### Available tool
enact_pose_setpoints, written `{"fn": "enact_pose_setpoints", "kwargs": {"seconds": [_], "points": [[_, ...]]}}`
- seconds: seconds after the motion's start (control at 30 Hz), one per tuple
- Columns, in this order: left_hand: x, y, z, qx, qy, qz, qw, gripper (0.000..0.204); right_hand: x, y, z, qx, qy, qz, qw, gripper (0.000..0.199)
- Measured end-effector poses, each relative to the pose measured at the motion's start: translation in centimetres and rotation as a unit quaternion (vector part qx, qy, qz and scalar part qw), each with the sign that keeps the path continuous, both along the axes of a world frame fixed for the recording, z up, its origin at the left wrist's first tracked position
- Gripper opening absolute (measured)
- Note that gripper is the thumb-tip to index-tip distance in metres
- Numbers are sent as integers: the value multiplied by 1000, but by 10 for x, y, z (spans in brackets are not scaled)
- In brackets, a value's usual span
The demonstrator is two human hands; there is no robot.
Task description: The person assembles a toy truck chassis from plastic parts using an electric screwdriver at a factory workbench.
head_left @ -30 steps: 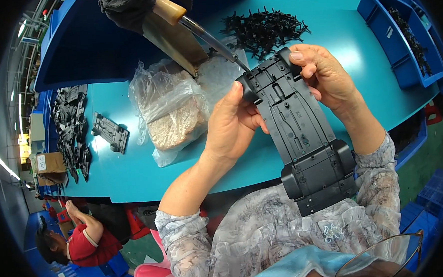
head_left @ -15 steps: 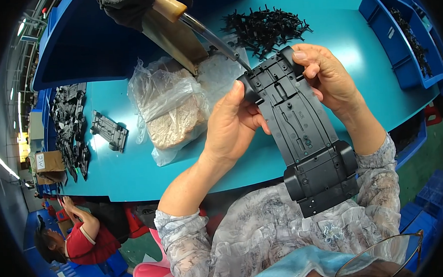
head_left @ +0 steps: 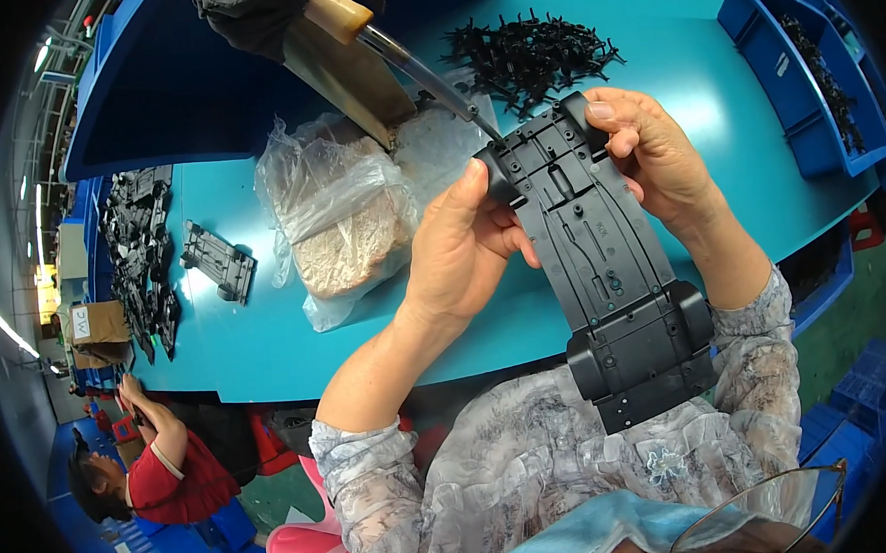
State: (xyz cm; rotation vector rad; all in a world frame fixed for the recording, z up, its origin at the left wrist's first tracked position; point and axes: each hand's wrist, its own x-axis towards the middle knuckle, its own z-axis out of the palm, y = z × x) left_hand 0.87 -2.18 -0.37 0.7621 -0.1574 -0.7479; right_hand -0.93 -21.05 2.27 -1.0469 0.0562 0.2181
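Between my two hands is a long black plastic toy-car chassis (head_left: pixel 602 258), its far end tilted up toward the tip of a soldering-iron-like tool (head_left: pixel 422 69) with a yellowish handle. My left hand (head_left: pixel 461 240) grips the chassis by the far left wheel arch, thumb on top and fingers beneath. At the far right wheel arch my right hand (head_left: pixel 657 155) pinches the edge between thumb and fingers. The tool's thin tip meets or nearly meets the chassis's far left corner. Just left of my left hand lies a pale block in clear plastic (head_left: pixel 346 241).
A heap of small black parts (head_left: pixel 532 57) lies beyond the chassis. Stacked black chassis (head_left: pixel 141 257) line the left edge, with a single chassis (head_left: pixel 218 260) beside them. Blue bins (head_left: pixel 804 87) stand at the right. A person in red (head_left: pixel 178 476) works at the lower left.
My hands and the chassis stay almost still; my left hand shifts very slightly left. The person in red has raised their arms a little.
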Motion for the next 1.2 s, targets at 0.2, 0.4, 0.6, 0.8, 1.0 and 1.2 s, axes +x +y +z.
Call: {"fn": "enact_pose_setpoints", "kwargs": {"seconds": [0.2, 0.4, 0.6, 0.8, 1.0, 1.2], "points": [[1, 1, 0, 10, -19, -8, 1000, 43, 1, -3, -4, -6, -8, 4, 1000, 19], [-1, -3, -5, 32, -58, 8, 998, 41, 8, -6, -6, 6, -10, 15, 1000, 13], [6, -4, -19, 18, -20, 5, 1000, 38, 16, -9, -19, -9, 24, 7, 1000, 12], [16, -10, -11, 17, 41, 42, 998, 35, 22, -11, -27, 18, 31, 7, 999, 16], [24, -9, -6, 3, 77, 67, 995, 28, 23, -4, -20, 41, 95, -39, 994, 13], [26, -7, -1, -20, 79, 80, 994, 26, 26, -4, -18, 51, 90, -40, 994, 18]]}}
